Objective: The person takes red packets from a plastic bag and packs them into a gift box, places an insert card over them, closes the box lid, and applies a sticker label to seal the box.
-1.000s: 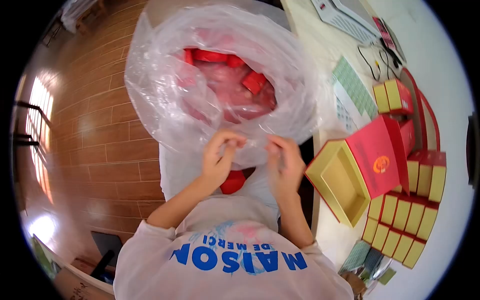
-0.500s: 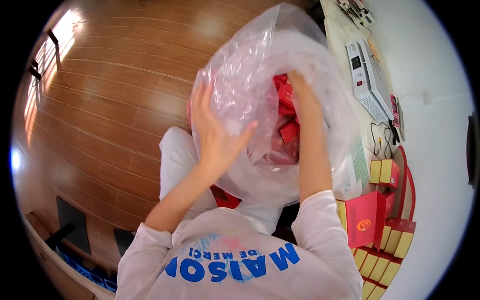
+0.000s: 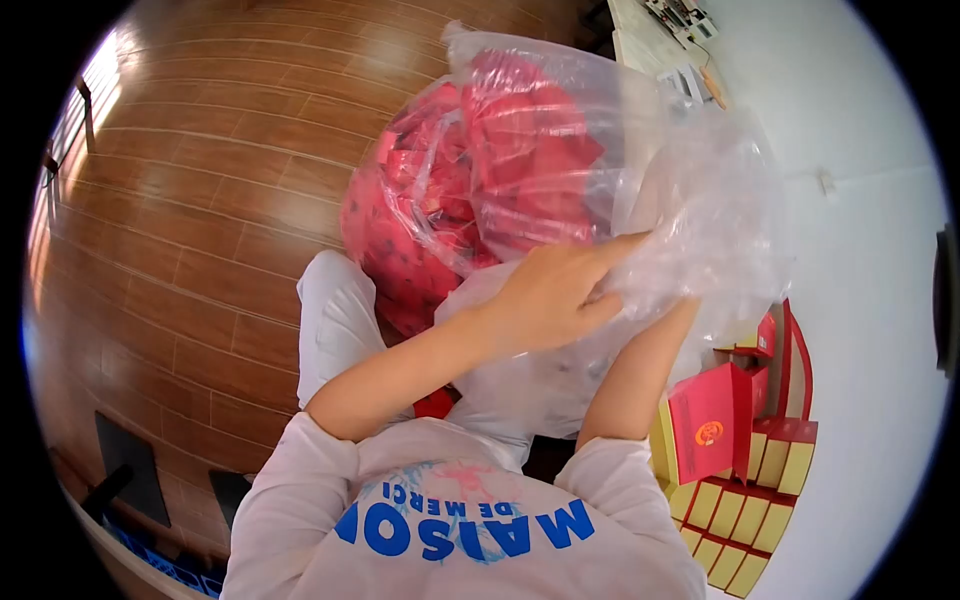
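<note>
A large clear plastic bag [image 3: 700, 200] stands in front of my knees, bulging on its left side with red packets [image 3: 530, 140] seen through the film. My left hand [image 3: 560, 295] crosses to the middle and grips the bag's loose plastic, index finger reaching along it and thumb below. My right hand [image 3: 668, 180] is inside the plastic at the upper right; the film blurs its fingers, so I cannot make out what they hold. The bag's opening is not visible from here.
To my right are a red box with a gold emblem [image 3: 708, 434] and several yellow-and-red boxes [image 3: 735, 520]. A table [image 3: 640, 55] with a machine [image 3: 682, 18] runs along the white wall. Wooden floor [image 3: 210, 220] lies to the left, with a dark flat plate [image 3: 135, 468].
My left hand has moved right from the bag's left rim and closed on the plastic. My right hand has shifted up and right. The mouth has swung right, exposing the red-filled side.
</note>
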### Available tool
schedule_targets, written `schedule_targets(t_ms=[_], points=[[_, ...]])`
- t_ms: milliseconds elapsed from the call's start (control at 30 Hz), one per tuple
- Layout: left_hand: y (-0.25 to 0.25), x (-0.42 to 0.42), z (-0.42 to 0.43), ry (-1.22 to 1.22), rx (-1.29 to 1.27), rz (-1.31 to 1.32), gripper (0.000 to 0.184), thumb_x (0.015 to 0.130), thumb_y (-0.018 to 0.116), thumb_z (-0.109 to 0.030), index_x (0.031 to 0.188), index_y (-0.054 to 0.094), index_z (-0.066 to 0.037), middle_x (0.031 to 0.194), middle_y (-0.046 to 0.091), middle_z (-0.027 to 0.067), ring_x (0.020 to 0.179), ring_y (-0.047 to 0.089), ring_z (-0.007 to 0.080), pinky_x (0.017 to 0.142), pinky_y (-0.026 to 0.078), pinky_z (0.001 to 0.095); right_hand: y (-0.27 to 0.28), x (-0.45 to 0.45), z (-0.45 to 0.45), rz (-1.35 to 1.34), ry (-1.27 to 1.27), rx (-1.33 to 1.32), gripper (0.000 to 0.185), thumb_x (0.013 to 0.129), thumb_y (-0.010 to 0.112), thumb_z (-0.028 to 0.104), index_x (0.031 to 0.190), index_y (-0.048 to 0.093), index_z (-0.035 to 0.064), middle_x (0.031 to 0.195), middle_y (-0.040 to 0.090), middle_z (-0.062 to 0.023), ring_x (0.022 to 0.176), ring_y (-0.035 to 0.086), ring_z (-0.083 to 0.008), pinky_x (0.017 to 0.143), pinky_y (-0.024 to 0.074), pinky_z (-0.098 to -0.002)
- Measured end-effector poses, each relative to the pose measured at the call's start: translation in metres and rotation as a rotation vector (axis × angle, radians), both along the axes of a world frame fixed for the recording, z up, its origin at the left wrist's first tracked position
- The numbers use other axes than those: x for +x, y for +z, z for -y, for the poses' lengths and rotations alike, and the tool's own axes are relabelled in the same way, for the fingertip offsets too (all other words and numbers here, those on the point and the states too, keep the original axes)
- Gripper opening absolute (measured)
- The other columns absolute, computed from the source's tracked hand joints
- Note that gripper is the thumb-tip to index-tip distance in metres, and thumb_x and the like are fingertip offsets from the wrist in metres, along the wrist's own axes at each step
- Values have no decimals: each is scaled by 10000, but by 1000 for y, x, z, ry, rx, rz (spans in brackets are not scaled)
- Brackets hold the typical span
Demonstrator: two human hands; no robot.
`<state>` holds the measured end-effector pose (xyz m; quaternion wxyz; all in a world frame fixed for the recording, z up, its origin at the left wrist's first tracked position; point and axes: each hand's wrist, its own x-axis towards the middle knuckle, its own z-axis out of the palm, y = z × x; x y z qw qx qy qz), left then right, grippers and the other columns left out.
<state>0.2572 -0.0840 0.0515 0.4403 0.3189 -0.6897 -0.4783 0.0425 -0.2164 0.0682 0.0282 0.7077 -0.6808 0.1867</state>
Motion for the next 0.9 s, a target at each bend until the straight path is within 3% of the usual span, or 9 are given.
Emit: schedule_targets(t_ms=[33, 100, 233, 433, 533, 600, 767, 833, 900], points=[[1, 1, -4, -92, 30, 57, 584, 825, 624, -170, 1350, 439, 7, 1119, 631, 189, 988, 631, 278, 835, 483, 387, 3, 1, -6, 16, -5, 6, 328, 945, 449, 237, 1116, 612, 10, 1123, 610, -229, 1038, 578, -379, 901, 447, -414], [-32, -8, 14, 241, -104, -144, 578, 810, 593, -183, 1356, 450, -64, 1057, 634, 240, 940, 631, 370, 847, 488, 403, 4, 7, -15, 43, -3, 26, 336, 950, 446, 247, 1121, 612, 9, 1122, 612, -231, 1038, 582, -375, 900, 450, -405], [-66, 15, 43, 576, -171, 36, 586, 829, 561, -186, 1388, 415, -85, 1209, 584, 220, 1048, 598, 359, 907, 458, 403, -6, 48, -43, 135, 101, 132, 353, 961, 439, 265, 1130, 612, 8, 1120, 615, -233, 1039, 590, -366, 899, 456, -388], [-108, 58, 34, 686, 134, 374, 714, 815, 579, -154, 1460, 279, -104, 1358, 465, 239, 1185, 505, 387, 961, 418, 407, -7, 53, -128, 501, 399, 278, 340, 972, 443, 278, 1126, 593, 15, 1031, 628, -232, 1042, 598, -354, 837, 466, -405], [-128, 61, 27, 951, -300, 331, 790, 777, 627, -122, 1471, 249, -111, 1419, 391, 249, 1255, 418, 410, 1003, 366, 444, -18, 47, -141, 693, 407, 155, 291, 956, 495, 237, 1077, 615, 0, 953, 640, -201, 954, 629, -327, 776, 482, -367], [-128, 58, 18, 1157, -620, 592, 826, 781, 603, -64, 1472, 154, -13, 1496, 261, 193, 1276, 395, 329, 1050, 302, 477, -21, 38, -123, 550, 226, 216, 281, 942, 527, 231, 1075, 638, 10, 951, 668, -177, 884, 640, -304, 774, 487, -320], [-78, 11, -11, 347, -1197, 661, 363, 794, 556, -54, 1155, 585, -30, 1053, 624, 97, 1101, 526, 248, 1080, 270, 466, -50, 42, -82, 817, 360, 82, 322, 916, 555, 283, 1078, 645, 20, 938, 692, -151, 859, 652, -288, 785, 491, -315], [-85, 14, -3, 294, -758, 891, 145, 815, 599, -155, 926, 649, -77, 944, 663, 30, 1058, 548, 186, 1054, 318, 434, -51, 38, -63, 874, 351, 138, 341, 900, 567, 301, 1080, 644, 23, 936, 696, -146, 855, 655, -286, 783, 491, -315], [-101, 30, -8, 302, -632, 994, 133, 803, 612, -150, 901, 655, -72, 930, 656, 41, 1043, 550, 196, 1054, 314, 440, -55, 23, -37, 719, 97, 81, 401, 847, 619, 371, 1008, 680, 8, 891, 698, -96, 795, 638, -182, 743, 496, -322]])
